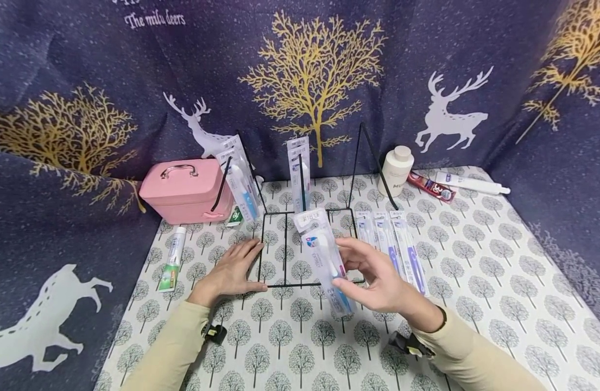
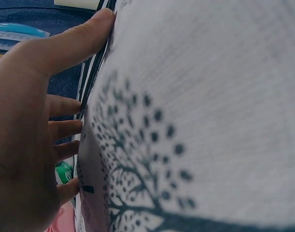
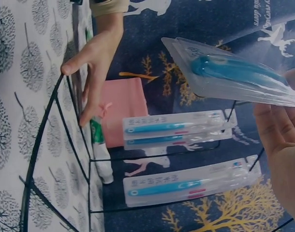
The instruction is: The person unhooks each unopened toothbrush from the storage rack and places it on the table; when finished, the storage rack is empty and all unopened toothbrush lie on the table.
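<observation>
My right hand point(image 1: 378, 279) holds a packaged toothbrush point(image 1: 324, 260) with a blue handle, thumb on one edge and fingers on the other, tilted above the front of a black wire rack point(image 1: 285, 250). In the right wrist view the blister pack point(image 3: 234, 72) shows its blue handle close up. My left hand point(image 1: 233, 269) rests on the table at the rack's left side, fingers spread, with the thumb by its front corner. More packed toothbrushes hang on the rack: a left group point(image 1: 243, 187) and a middle group point(image 1: 298, 171).
Right of the rack lie several packs with purple-handled toothbrushes point(image 1: 409, 255). Behind them are a white bottle point(image 1: 396, 171), a red package point(image 1: 431, 186) and a white tube point(image 1: 471, 183). A pink case point(image 1: 187, 190) and a green-and-white toothpaste tube point(image 1: 172, 260) sit at left.
</observation>
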`<state>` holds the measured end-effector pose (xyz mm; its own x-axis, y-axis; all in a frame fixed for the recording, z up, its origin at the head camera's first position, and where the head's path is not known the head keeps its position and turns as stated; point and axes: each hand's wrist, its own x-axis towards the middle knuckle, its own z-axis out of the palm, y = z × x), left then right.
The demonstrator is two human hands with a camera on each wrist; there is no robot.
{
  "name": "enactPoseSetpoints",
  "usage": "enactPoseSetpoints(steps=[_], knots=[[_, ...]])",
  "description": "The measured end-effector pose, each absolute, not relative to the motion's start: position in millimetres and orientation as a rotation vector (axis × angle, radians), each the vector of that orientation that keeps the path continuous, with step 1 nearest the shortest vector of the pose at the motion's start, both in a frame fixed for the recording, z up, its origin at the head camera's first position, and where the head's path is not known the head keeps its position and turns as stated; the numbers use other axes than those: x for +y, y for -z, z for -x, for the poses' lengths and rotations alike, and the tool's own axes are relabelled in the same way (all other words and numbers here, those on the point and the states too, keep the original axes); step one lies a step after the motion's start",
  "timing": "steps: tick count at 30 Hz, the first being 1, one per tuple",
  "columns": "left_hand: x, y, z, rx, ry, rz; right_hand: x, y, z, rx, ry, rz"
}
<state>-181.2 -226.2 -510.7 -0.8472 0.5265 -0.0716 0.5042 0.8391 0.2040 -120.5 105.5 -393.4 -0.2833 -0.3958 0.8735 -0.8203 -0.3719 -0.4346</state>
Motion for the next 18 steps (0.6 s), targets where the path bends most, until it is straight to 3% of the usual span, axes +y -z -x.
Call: enactPoseSetpoints(steps=[18], knots=[[-227, 511, 180, 2.898, -0.259, -0.844, 155, 350, 106, -1.173, -1.691, -1.595]])
